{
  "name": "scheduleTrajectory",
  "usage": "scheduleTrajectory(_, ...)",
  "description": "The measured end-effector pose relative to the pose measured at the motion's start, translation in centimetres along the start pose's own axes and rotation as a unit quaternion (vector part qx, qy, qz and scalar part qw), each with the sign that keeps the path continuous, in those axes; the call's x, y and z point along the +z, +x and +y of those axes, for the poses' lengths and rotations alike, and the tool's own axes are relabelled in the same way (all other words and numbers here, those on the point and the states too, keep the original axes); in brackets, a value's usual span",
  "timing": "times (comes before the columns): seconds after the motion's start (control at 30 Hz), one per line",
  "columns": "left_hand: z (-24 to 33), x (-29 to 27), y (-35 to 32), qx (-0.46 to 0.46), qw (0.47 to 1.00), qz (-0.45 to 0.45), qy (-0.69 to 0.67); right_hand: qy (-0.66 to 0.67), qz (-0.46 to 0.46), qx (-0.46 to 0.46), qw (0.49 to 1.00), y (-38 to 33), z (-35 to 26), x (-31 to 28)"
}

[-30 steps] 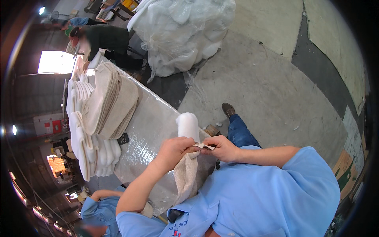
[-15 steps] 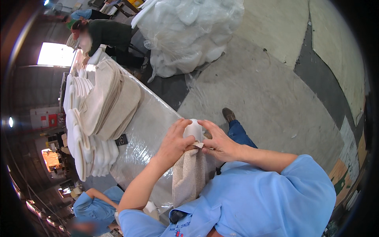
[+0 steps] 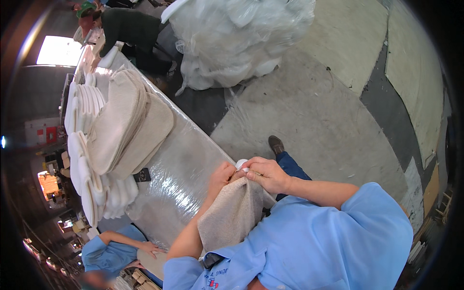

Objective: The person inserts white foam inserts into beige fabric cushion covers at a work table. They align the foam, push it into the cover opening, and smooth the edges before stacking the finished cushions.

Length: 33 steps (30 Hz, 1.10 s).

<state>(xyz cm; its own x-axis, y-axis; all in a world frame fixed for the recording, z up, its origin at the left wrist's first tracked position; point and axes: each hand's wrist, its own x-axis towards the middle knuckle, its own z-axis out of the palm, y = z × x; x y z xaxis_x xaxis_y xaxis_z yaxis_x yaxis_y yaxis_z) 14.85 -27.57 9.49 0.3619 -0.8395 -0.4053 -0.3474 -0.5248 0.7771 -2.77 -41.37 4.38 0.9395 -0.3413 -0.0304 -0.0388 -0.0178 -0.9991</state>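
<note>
Hands (image 3: 268, 175) grip beige fabric (image 3: 229, 212), with white padding (image 3: 240, 164) between them.

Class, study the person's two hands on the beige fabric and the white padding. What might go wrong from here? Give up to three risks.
1. Only a small end of white padding shows between the left hand and right hand at the top of the beige fabric; it might slip or bunch if either grip loosens.
2. The hands work near the edge of the table, so something dropped could reach the floor.
</note>
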Motion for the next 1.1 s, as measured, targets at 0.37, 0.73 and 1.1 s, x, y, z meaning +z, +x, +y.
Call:
scheduleTrajectory(0.37,-8.1,3.4,4.7,-0.197,0.868,-0.093,-0.446,0.321,0.098,0.218,0.916,1.2,7.1,3.0)
scheduleTrajectory(0.73,-9.2,7.7,-0.2,-0.165,0.939,0.013,-0.303,0.224,0.078,0.36,0.902,-3.5,5.4,3.3)
scheduleTrajectory(1.1,-5.5,7.4,-1.0,-0.123,0.969,0.01,-0.214,0.412,0.252,0.432,0.762,-2.6,3.8,6.7)
